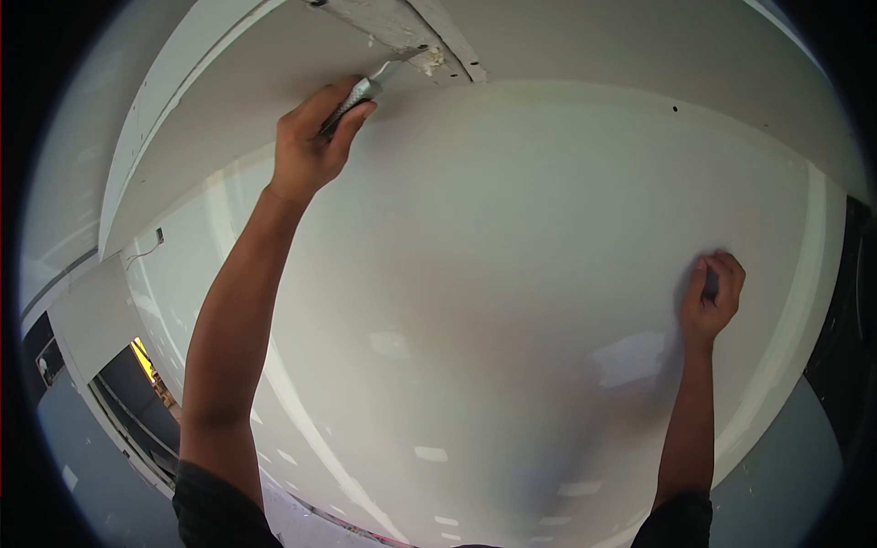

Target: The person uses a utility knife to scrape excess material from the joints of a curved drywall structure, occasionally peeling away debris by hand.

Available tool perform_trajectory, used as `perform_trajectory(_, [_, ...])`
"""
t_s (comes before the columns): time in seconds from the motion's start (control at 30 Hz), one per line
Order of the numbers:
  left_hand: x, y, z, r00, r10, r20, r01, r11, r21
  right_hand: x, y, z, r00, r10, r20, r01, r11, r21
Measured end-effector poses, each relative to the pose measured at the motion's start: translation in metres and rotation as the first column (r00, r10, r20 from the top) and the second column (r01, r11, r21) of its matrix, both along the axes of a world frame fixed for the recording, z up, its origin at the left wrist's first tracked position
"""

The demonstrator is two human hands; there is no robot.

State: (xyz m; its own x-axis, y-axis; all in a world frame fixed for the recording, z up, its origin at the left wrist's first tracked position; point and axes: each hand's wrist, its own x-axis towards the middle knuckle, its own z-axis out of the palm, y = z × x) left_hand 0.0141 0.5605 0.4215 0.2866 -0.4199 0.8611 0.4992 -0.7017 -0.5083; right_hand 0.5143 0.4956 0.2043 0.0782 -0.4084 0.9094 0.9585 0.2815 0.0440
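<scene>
My left hand (311, 142) is raised high and grips the metal handle of a scraper (361, 94). Its blade end meets a chipped, rough strip (402, 27) where the ceiling recess begins, with crumbled white plaster at the contact spot. My right hand (713, 292) rests against the smooth white wall (512, 274), fingers curled around a small dark object that I cannot make out. Both arms stretch upward from dark short sleeves.
A white ceiling beam or soffit (183, 137) runs diagonally at upper left. A dark doorway opening (137, 384) with a yellow light shows at lower left. Small holes dot the upper wall (674, 109). A dark edge (845, 320) borders the right side.
</scene>
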Motion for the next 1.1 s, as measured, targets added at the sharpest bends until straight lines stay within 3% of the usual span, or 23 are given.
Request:
perform_trajectory(0.13, [-0.007, 0.010, 0.003, 0.997, -0.075, -0.033, 0.070, 0.989, -0.132, 0.000, 0.002, 0.001, 1.000, -0.022, -0.015, 0.022, 1.000, 0.003])
perform_trajectory(0.2, [-0.007, 0.013, 0.008, 0.984, 0.075, -0.164, -0.102, 0.981, -0.165, 0.005, 0.004, -0.001, 1.000, 0.013, -0.012, -0.013, 1.000, 0.012])
perform_trajectory(0.23, [-0.011, 0.009, 0.005, 0.942, 0.266, -0.206, -0.304, 0.935, -0.183, 0.007, 0.004, -0.004, 1.000, 0.009, -0.009, -0.009, 1.000, 0.013])
perform_trajectory(0.33, [-0.009, -0.003, -0.007, 0.967, 0.186, -0.174, -0.220, 0.955, -0.197, 0.006, 0.003, -0.001, 0.999, 0.040, -0.021, -0.040, 0.999, -0.002])
perform_trajectory(0.37, [-0.006, -0.005, -0.009, 0.978, 0.099, -0.186, -0.111, 0.992, -0.057, 0.004, 0.000, 0.000, 1.000, 0.024, -0.007, -0.024, 1.000, -0.011])
perform_trajectory(0.43, [-0.004, -0.014, -0.011, 0.983, 0.093, -0.160, -0.090, 0.996, 0.021, 0.003, -0.004, 0.000, 1.000, 0.001, 0.009, 0.000, 1.000, -0.025])
perform_trajectory(0.47, [-0.006, -0.020, -0.010, 0.987, 0.098, -0.127, -0.085, 0.991, 0.100, 0.003, -0.002, 0.000, 1.000, 0.012, 0.006, -0.012, 1.000, -0.022])
perform_trajectory(0.67, [-0.006, -0.032, 0.004, 0.980, 0.192, -0.055, -0.185, 0.977, 0.109, 0.002, -0.002, 0.000, 1.000, 0.017, 0.026, -0.016, 1.000, -0.015])
perform_trajectory(0.73, [-0.003, -0.031, 0.007, 0.975, 0.220, -0.021, -0.211, 0.955, 0.206, 0.004, -0.001, 0.000, 0.999, 0.028, 0.028, -0.028, 1.000, -0.013])
perform_trajectory(0.87, [-0.005, -0.028, 0.004, 0.968, 0.248, 0.038, -0.250, 0.943, 0.218, 0.003, 0.000, -0.001, 0.999, 0.039, 0.005, -0.039, 0.999, -0.003])
perform_trajectory(0.97, [-0.004, -0.024, 0.001, 0.973, 0.230, 0.028, -0.232, 0.963, 0.134, 0.004, 0.000, -0.002, 0.999, 0.046, -0.007, -0.046, 0.999, 0.000])
perform_trajectory(1.1, [0.002, -0.002, 0.000, 0.996, 0.086, 0.029, -0.088, 0.991, 0.103, 0.006, 0.000, -0.002, 1.000, 0.008, -0.016, -0.008, 1.000, -0.015])
